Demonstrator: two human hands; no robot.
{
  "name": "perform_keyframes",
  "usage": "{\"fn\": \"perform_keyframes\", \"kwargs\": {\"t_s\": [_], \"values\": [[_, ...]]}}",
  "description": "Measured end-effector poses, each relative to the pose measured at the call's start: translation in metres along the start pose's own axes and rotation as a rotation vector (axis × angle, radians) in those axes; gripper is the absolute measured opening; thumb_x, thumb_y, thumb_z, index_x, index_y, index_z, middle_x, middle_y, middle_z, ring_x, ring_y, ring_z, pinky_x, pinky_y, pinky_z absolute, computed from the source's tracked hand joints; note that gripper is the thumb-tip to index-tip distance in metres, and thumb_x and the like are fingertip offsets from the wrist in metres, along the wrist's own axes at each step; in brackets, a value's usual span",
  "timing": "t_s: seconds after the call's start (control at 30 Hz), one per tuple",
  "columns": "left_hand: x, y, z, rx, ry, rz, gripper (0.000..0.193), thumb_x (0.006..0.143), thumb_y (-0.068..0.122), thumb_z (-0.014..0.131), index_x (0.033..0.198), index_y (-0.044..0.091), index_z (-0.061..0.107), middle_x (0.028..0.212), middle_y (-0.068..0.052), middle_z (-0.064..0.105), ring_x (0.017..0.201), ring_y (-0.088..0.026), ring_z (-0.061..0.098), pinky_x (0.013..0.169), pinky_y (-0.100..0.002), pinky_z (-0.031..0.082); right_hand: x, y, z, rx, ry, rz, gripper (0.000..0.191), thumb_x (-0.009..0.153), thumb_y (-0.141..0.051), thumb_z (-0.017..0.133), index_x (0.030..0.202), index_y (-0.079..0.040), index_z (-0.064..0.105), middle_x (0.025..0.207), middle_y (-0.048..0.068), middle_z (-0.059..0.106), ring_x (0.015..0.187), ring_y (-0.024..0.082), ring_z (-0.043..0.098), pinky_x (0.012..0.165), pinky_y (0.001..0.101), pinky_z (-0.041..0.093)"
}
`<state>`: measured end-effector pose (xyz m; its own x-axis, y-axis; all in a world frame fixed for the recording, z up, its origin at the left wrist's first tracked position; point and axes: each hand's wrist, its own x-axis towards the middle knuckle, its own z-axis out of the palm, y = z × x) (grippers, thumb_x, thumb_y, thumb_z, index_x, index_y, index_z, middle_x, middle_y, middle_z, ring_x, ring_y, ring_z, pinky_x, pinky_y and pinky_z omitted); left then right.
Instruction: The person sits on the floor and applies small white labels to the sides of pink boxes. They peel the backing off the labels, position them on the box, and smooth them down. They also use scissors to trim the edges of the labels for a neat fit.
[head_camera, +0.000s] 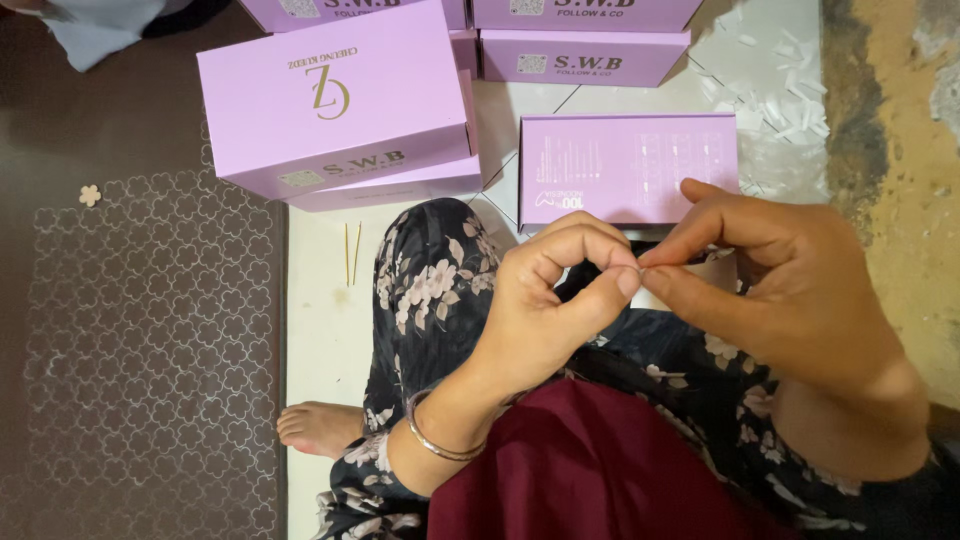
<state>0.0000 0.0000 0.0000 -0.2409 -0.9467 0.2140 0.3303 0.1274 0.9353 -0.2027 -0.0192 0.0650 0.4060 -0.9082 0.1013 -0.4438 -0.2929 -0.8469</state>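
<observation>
Nearest the camera lies a dark red garment (590, 470) over the lap, above flowered dark trousers (430, 290). Just beyond it the two hands meet fingertip to fingertip: the left hand (550, 300), a thin bangle (435, 445) on its wrist, pinches thumb and forefinger together, and the right hand (790, 290) pinches against them. What they pinch is too small to make out. Behind the hands a lilac box (625, 165) lies flat on the tiled floor (320, 330). Further left sit stacked lilac boxes (335, 100), with two thin sticks (352, 253) near them and a patterned mat (150, 350) beside.
</observation>
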Motion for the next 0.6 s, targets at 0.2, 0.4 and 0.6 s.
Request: {"fn": "perform_keyframes", "kwargs": {"t_s": [0.2,0.4,0.6], "values": [[-0.021,-0.002,0.017,-0.036,-0.014,-0.037,0.003,0.099,0.004,0.066,0.097,0.001,0.067,0.096,-0.001,0.064,0.091,-0.007,0.058,0.091,-0.024,0.049,-0.03,-0.004,0.0,0.036,0.001,-0.019,0.004,0.09,-0.012,0.075,0.09,-0.009,0.073,0.059,-0.008,0.062,0.05,-0.001,0.05,0.126,0.0442,0.04],[-0.031,-0.007,0.018,-0.318,-0.01,-0.245,0.007,0.102,0.007,0.063,0.1,0.001,0.066,0.098,0.001,0.062,0.085,-0.005,0.053,0.075,-0.022,0.045,-0.033,0.006,0.001,0.083,-0.06,-0.027,0.01,0.09,-0.014,0.077,0.096,-0.006,0.075,0.059,-0.007,0.061,0.051,0.0,0.05,0.125,0.043,0.038],[0.01,0.005,-0.001,-0.385,0.013,-0.199,0.009,0.107,0.007,0.062,0.102,0.001,0.066,0.094,0.001,0.062,0.087,-0.004,0.051,0.079,-0.021,0.043,0.022,-0.006,-0.01,0.194,-0.03,0.056,0.024,0.086,-0.013,0.078,0.108,-0.005,0.077,0.095,0.005,0.071,0.08,0.009,0.061,0.071,0.0279,0.045]]}}
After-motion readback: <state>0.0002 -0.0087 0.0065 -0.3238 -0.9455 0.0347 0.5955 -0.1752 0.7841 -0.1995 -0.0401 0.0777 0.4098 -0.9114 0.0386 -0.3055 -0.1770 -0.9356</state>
